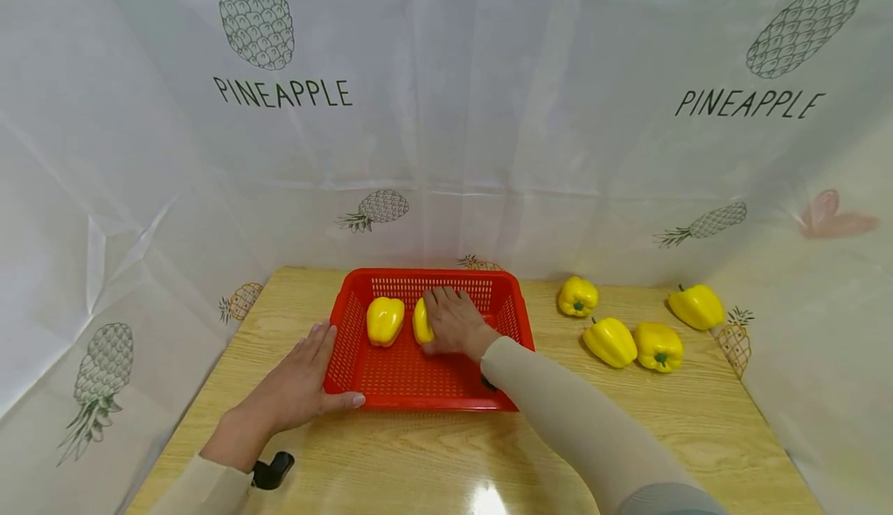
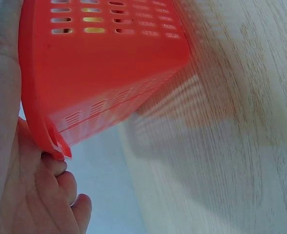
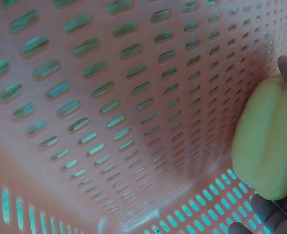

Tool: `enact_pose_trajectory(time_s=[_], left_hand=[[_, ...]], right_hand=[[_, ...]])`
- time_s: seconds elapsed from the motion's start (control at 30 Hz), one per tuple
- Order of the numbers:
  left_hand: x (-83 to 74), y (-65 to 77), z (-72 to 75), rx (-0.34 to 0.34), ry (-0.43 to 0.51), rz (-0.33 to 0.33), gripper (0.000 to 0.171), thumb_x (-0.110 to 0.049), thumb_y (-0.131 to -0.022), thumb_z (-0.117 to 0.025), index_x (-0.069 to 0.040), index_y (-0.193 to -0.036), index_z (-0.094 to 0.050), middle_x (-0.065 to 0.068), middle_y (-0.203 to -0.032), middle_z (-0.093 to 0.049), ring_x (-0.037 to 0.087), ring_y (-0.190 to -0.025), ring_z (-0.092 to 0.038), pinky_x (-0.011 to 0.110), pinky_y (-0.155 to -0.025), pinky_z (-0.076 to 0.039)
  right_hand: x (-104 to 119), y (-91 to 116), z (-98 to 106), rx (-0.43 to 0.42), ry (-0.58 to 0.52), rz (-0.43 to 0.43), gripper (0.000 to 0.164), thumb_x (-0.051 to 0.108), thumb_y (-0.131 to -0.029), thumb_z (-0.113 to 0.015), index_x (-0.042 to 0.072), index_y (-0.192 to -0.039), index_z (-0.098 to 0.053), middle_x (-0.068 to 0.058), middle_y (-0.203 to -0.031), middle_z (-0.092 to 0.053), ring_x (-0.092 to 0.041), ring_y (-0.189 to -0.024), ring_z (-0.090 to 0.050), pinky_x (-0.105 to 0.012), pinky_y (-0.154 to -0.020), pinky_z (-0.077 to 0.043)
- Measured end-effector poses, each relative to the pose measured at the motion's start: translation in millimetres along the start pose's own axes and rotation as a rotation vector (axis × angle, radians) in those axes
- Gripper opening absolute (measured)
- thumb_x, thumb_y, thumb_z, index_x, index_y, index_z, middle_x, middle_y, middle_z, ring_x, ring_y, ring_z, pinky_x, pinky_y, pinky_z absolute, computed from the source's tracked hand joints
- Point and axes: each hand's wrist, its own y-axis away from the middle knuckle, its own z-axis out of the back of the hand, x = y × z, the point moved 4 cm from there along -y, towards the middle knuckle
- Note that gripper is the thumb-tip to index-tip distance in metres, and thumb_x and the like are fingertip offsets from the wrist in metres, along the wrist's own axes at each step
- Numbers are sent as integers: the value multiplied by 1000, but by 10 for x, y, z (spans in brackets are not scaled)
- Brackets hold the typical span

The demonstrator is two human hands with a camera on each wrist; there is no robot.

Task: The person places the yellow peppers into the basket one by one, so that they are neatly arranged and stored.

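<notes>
A red perforated plastic basket (image 1: 425, 405) holds two yellow bell peppers. One bell pepper (image 1: 385, 321) stands at the left inside it. My right hand (image 1: 456, 323) reaches into the basket and grips the other bell pepper (image 1: 422, 323) from its right side; in the right wrist view, thumb and fingers lie at opposite ends of this bell pepper (image 3: 268, 141), close to the basket's holed surface. My left hand (image 1: 307, 375) rests on the basket's near left corner, fingers stretched along the left rim and thumb at the front rim. The left wrist view shows its fingers (image 2: 55, 190) against the rim.
Several more yellow bell peppers lie on the wooden table (image 1: 391, 461) to the right: one at the back (image 1: 577, 296), two side by side, (image 1: 610, 342) the left one, and one at the far right (image 1: 698, 307). A pineapple-print sheet (image 1: 474, 127) hangs behind and beside the table.
</notes>
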Motion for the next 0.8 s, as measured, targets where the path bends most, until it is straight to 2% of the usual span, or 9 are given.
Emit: enact_pose_trajectory(time_s=[0.2,0.4,0.5,0.67,0.8], left_hand=[[-1,2,-5,12,6,10,137,-91,-80,-60,10,-164,-19,31,-172,-19,50,-159,-19,65,-127,-26],[-16,8,-18,24,21,12,136,-89,-80,-61,9,-164,-19,31,-172,-18,51,-159,-19,66,-126,-26],[-24,10,-22,31,27,18,136,-87,-80,-63,9,-164,-18,31,-172,-18,52,-159,-19,67,-126,-26],[-14,-5,-16,15,19,10,134,-85,-81,-66,10,-163,-20,31,-171,-20,52,-158,-21,66,-126,-26],[-8,-7,-9,32,15,16,136,-87,-80,-64,11,-163,-19,32,-171,-20,53,-157,-21,67,-126,-26]], right_hand=[[7,24,20,-8,-6,-4,108,76,-85,-71,8,-159,-32,-10,-150,-50,-29,-135,-51,-49,-118,-45],[-28,91,66,-3,9,1,111,79,-86,-65,8,-163,-28,-11,-157,-46,-30,-142,-48,-50,-122,-42],[-72,151,140,-12,4,-6,111,80,-87,-63,8,-164,-27,-11,-161,-44,-30,-145,-46,-51,-123,-40],[-160,239,281,-57,1,-13,107,81,-87,-61,8,-160,-32,-10,-153,-49,-28,-134,-50,-48,-119,-45],[-221,338,410,-108,-31,-11,106,80,-86,-64,8,-158,-34,-11,-152,-51,-29,-134,-52,-49,-117,-47]])
